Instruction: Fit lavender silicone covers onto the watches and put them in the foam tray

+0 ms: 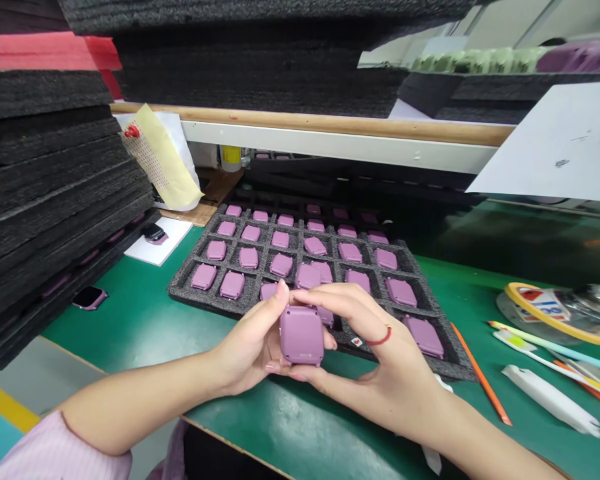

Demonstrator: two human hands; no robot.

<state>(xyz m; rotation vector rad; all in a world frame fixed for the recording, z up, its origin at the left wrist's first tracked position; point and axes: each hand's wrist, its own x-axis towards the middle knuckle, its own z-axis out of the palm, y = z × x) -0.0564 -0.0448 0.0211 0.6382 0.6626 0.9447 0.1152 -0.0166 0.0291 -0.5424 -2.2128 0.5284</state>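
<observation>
A purple smartwatch case [303, 335] is held up between my two hands, with small print along the lower edge of the side I see. My left hand [253, 343] grips it from the left, thumb at the upper corner and fingers behind and below. From the right, my right hand [380, 343] closes on it, index finger along the top and thumb under the bottom edge. Just behind my hands lies a black foam tray [190, 263] with rows of similar purple cases, such as one purple case [233, 285]. My hands hide part of its front rows.
Stacked black foam trays [50, 180] rise at the left. Two dark-screened watches [90, 297] [154, 232] lie near them. A wooden-edged shelf [305, 127] crosses above. Right: an orange stick [483, 377], a white plastic tool [553, 400], and a yellow tape roll [513, 297] around a glass jar.
</observation>
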